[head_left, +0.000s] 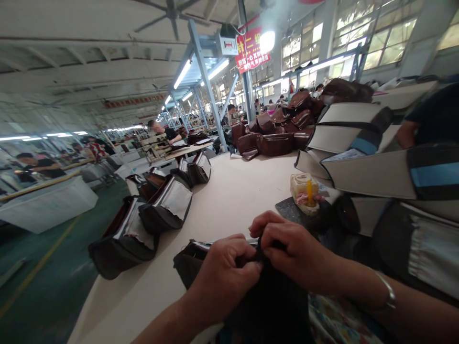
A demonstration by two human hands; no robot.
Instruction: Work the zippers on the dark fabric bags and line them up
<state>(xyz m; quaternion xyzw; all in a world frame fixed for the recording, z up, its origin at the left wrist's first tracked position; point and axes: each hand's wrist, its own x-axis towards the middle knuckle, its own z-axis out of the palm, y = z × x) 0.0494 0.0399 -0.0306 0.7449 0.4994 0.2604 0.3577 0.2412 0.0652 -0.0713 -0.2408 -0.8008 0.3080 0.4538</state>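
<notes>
As the head camera looks down, with the clock centred on the two hands, a dark bag [189,265] lies right under them, its left part on the pale table [247,184]; a strip of pale lining shows along its upper edge. Between 1 and 2 o'clock a stained, pale container [298,182] sits on a dark slab [286,209], a yellow stick [310,192] upright in it; its other contents are unclear. Near 10 o'clock stand dark bags with pale linings [175,199], gaping open; their insides are too shadowed to read. Brown bags [279,144] are heaped just past 12, and grey-and-black bags [371,169] are stacked around 2. The left hand [229,263], its forearm entering from 7 o'clock, curls knuckles-up, thumb and fingers pinching the dark bag's edge. From 4 o'clock, the right hand [289,243], silver bangle [390,292] behind its wrist, pinches just beside it, fingers bent.
</notes>
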